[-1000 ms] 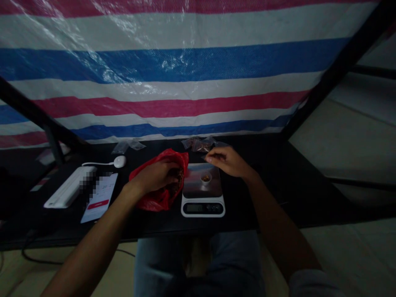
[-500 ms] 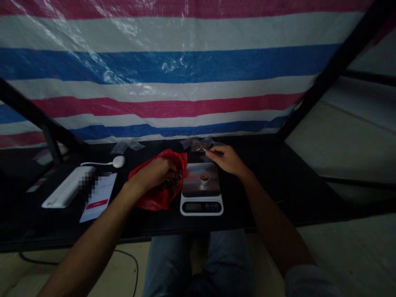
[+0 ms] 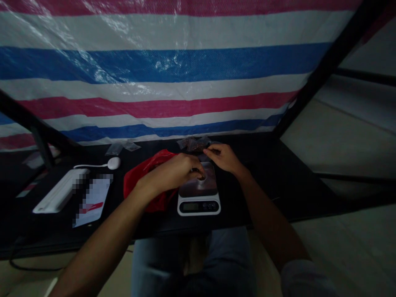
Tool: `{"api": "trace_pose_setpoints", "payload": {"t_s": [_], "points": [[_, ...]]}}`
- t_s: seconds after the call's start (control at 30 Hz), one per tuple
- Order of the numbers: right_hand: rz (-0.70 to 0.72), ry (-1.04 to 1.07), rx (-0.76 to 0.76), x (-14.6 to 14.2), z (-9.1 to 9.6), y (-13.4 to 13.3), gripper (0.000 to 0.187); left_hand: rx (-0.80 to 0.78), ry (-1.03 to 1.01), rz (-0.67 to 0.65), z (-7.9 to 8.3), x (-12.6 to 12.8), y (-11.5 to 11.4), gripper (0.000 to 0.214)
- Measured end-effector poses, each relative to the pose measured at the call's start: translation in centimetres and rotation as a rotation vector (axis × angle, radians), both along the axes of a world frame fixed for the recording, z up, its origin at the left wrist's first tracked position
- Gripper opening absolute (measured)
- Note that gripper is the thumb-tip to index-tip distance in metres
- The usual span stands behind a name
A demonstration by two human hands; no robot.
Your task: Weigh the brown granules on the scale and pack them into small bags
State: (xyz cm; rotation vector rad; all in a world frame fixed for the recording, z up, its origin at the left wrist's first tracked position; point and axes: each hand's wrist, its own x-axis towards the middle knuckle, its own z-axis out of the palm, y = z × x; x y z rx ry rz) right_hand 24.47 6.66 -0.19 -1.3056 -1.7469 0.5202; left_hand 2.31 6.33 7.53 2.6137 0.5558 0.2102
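No words or numbers can be read. On the kitchen scale (image 3: 199, 207) just below the left hand (image 3: 171, 173) and right hand (image 3: 224, 159), the display (image 3: 189, 207) is too dark to make out. Further out past the left hand, a white slip (image 3: 94, 202) carries a red bar (image 3: 91, 209), but its markings are blurred and pixelated, with no legible text.

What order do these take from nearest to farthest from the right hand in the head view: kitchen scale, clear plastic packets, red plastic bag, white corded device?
From the right hand:
1. Too close to call: the kitchen scale, just below it, and the clear plastic packets, behind it.
2. The red plastic bag, left of the scale.
3. The white corded device, farther left.
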Motion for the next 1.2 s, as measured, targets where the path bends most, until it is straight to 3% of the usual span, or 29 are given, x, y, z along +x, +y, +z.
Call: {"api": "trace_pose_setpoints", "payload": {"t_s": [0.17, 0.3, 0.4, 0.5, 0.6, 0.73, 1.03, 1.2], "points": [[-0.015, 0.007, -0.007, 0.0, -0.1, 0.1, 0.029, 0.02, 0.067, 0.021, -0.4, 0.8, 0.2, 0.019], [-0.022, -0.008, -0.024, 0.1, -0.2, 0.1, 0.03, 0.056, 0.049, 0.113, 0.1, -1.0, 0.6, 0.021], [-0.027, -0.009, -0.023, 0.0, -0.3, 0.1, 0.029, -0.002, 0.236, 0.232, 0.0, -3.0, 1.4, 0.022], [-0.014, -0.028, -0.034, -0.2, -0.5, 0.2, 0.027, -0.105, 0.479, 0.374, -1.6, -4.7, 2.4, 0.024], [-0.007, -0.055, -0.045, -0.5, -0.8, 0.3, 0.026, -0.066, 0.453, 0.398, -3.9, -5.3, 3.2, 0.041], [-0.011, -0.073, -0.045, -0.6, -1.0, 0.4, 0.025, -0.047, 0.37, 0.345, -5.3, -5.5, 3.6, 0.025], [-0.031, -0.083, -0.069, -0.6, -1.0, 0.5, 0.027, 0.013, 0.257, 0.273, -3.1, -7.6, 3.9, 0.027], [-0.047, -0.084, -0.042, -0.6, -1.4, 0.6, 0.028, -0.041, 0.118, 0.199, -1.6, -6.1, 2.5, 0.021]]}}
